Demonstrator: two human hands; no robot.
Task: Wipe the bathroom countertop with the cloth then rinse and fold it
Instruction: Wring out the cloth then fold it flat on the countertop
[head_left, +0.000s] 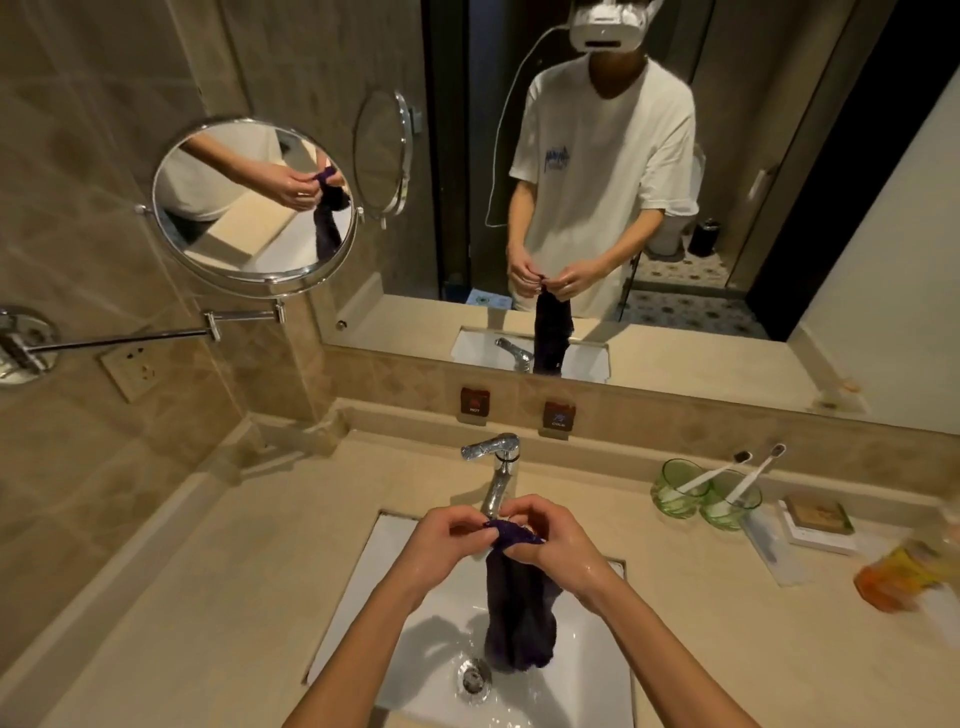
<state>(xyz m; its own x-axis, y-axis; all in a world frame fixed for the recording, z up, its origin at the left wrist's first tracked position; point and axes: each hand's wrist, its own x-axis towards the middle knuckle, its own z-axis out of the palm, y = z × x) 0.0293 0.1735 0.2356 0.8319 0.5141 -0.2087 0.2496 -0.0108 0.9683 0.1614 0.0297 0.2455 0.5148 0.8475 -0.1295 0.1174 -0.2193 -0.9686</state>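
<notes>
I am pinching the cloth's (519, 613) top edge with my left hand (447, 540) and right hand (550, 540), both grips pressed together. It is hanging long-axis straight down from them, over the sink (587, 691), just above the drain (474, 678).

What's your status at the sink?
Both hands, left and right, pinching cloth top edge. Cloth hanging over basin. Nothing obstructing.

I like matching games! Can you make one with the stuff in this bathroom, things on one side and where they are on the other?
Things:
1. purple cloth
2. toothbrushes
3. faucet
4. round mirror

Places:
A. in the green glass cups
B. on a wall arm
C. held by both hands over the sink
D. behind the sink

Pairs: 1-C, 2-A, 3-D, 4-B
</notes>
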